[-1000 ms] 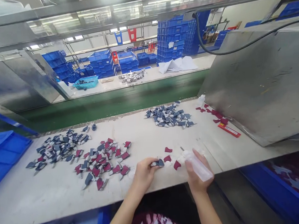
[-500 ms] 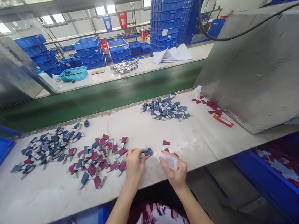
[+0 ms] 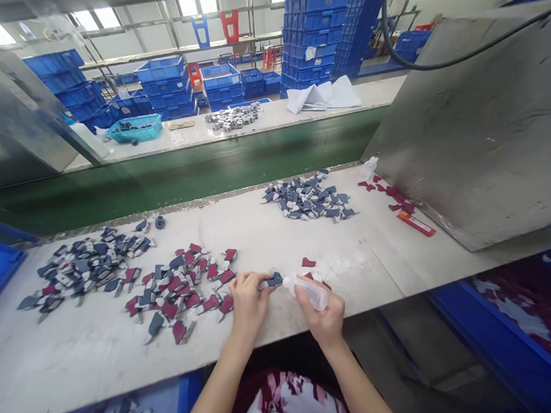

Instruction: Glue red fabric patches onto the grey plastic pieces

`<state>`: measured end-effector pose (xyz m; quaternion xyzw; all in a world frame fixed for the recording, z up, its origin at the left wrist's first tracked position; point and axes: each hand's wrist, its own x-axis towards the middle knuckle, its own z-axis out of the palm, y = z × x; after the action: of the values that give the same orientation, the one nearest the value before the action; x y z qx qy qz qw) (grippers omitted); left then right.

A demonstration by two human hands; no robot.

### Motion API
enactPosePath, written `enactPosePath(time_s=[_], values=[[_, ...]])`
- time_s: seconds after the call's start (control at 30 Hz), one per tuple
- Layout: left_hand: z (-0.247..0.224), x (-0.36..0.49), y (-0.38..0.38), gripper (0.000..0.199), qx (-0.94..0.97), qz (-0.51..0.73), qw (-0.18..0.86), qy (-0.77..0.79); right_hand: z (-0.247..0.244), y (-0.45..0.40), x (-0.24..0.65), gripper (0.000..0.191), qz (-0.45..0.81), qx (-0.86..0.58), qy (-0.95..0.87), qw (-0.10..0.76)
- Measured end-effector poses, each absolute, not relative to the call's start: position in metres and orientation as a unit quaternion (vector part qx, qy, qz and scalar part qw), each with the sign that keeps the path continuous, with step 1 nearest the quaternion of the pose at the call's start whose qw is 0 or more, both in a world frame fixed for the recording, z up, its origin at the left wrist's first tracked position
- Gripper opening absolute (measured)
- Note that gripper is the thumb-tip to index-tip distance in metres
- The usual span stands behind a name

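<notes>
My left hand (image 3: 248, 296) pinches a small dark blue-grey and white moulded piece (image 3: 274, 279) just above the table. In my right hand (image 3: 325, 316) is a translucent white squeeze bottle (image 3: 312, 294), tilted so that its nozzle points left at the piece; whether the tip touches it I cannot tell. Beyond the bottle lies a loose maroon piece (image 3: 308, 263), with others partly hidden by the bottle and fingers. Left of my left hand spreads a pile of pieces with maroon patches (image 3: 182, 288). A pile of blue-grey pieces (image 3: 307, 198) sits farther back.
Another blue-grey pile (image 3: 91, 263) lies at the left. Maroon scraps (image 3: 395, 194) and a red packet (image 3: 416, 224) are by a metal box (image 3: 478, 129) at the right. A green strip (image 3: 183, 172) runs behind the table. Blue bins (image 3: 516, 347) stand below.
The view has shifted slightly. Both hands keep nearly the same pose, with the bottle's nozzle still at the blue-grey piece.
</notes>
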<state>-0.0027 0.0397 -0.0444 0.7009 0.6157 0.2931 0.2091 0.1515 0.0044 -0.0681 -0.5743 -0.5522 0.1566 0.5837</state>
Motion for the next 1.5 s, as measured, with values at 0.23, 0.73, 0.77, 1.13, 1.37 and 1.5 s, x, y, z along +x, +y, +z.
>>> enactPosePath(time_s=[0.23,0.73,0.77,1.13,1.37,1.5], values=[[-0.048,-0.004,0.039,0.015,0.705,0.301,0.203,0.609,-0.066,0.005,0.152,0.021,0.138,-0.578,-0.554,0.583],[-0.052,-0.005,0.038,0.015,0.71,0.318,0.193,0.598,-0.066,-0.001,0.153,0.019,0.067,-0.585,-0.556,0.587],[-0.052,-0.005,0.038,0.014,0.711,0.32,0.191,0.597,-0.067,-0.002,0.153,0.019,0.064,-0.584,-0.556,0.588],[-0.054,-0.004,0.038,0.018,0.694,0.338,0.204,0.602,-0.069,-0.004,0.148,0.024,0.125,-0.602,-0.502,0.608],[-0.057,-0.003,0.037,0.024,0.682,0.35,0.218,0.604,-0.068,0.001,0.138,0.026,0.169,-0.592,-0.523,0.59],[-0.057,-0.002,0.037,0.023,0.68,0.351,0.219,0.606,-0.07,0.003,0.138,0.026,0.168,-0.597,-0.523,0.584]])
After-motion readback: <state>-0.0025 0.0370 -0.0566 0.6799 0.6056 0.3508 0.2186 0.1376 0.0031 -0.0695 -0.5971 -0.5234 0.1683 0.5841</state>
